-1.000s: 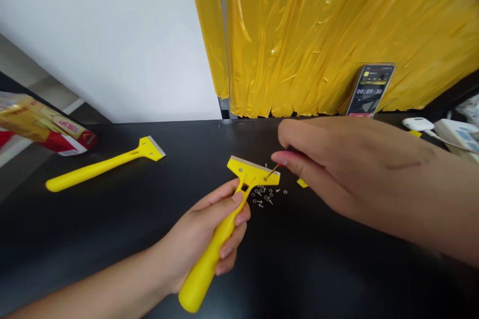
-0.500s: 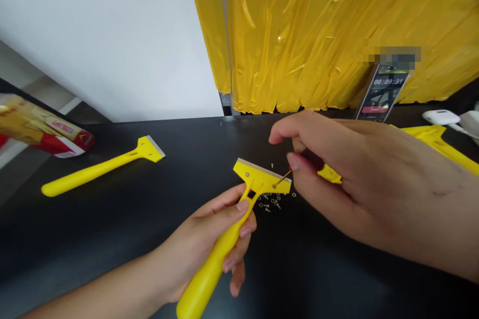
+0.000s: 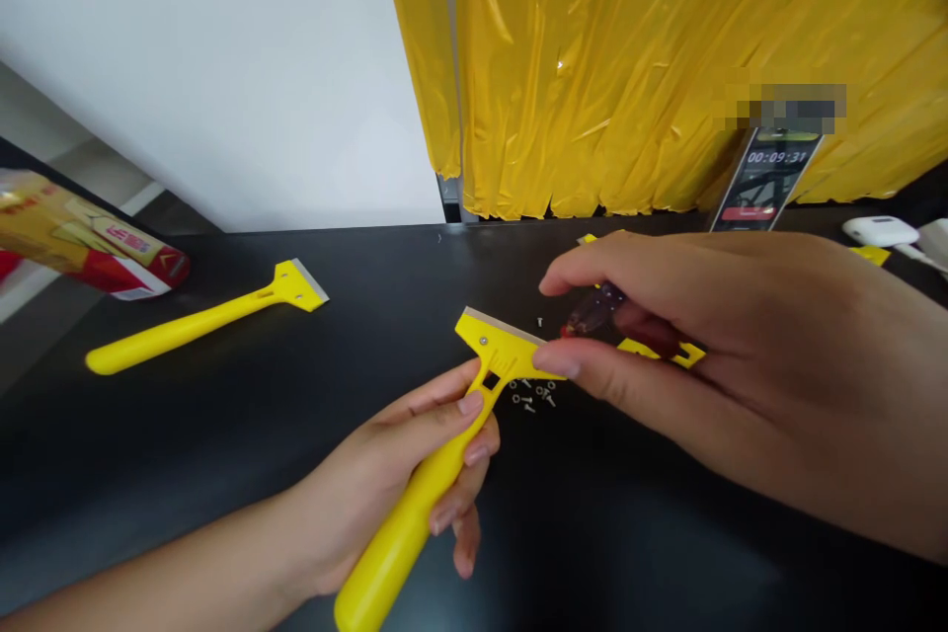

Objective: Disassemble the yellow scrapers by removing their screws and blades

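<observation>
- Black desk (image 3: 148, 434), yellow plastic sheeting (image 3: 592, 69) behind.
- Left hand (image 3: 415, 444) grasps yellow scraper (image 3: 415, 513) by the upper handle, head tilted above desk.
- Right hand (image 3: 688, 346) wraps dark red screwdriver (image 3: 592, 311), thumb and forefinger apart; thumb covers scraper's right corner, contact unclear.
- Screws (image 3: 550, 402) and small rings (image 3: 516, 399) scattered by scraper head.
- Second scraper (image 3: 199, 322) flat, left.
- Phone (image 3: 770, 178) propped, reads 00:09:31.
</observation>
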Available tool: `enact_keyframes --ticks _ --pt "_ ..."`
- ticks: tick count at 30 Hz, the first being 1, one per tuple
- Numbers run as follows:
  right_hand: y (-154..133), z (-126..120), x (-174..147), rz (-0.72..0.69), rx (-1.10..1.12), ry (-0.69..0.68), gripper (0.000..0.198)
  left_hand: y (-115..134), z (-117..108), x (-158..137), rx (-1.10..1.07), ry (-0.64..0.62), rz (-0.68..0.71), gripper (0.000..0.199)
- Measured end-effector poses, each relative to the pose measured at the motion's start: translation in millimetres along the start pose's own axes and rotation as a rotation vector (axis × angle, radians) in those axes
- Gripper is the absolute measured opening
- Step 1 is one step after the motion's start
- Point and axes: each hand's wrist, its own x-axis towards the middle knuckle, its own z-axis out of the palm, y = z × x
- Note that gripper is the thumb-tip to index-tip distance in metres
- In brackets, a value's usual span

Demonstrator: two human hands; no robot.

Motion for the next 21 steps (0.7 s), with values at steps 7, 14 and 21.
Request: enact_keyframes --ticks 7,14,21 --pt "-3.2 -3.5 -3.9 0.005 0.006 -0.026 0.032 -0.3 0.6 0.8 -0.009 0.001 0.004 0.021" --pt "1.7 0.7 0.3 0.08 0.051 -0.035 0.032 -1.2 -3.8 3.8 -0.001 -0.03 -0.009 0.016" --pt "-0.3 -3.9 3.3 -0.016 0.08 -0.084 0.029 -2.3 -3.3 3.1 -0.01 -0.046 -0.008 0.018"
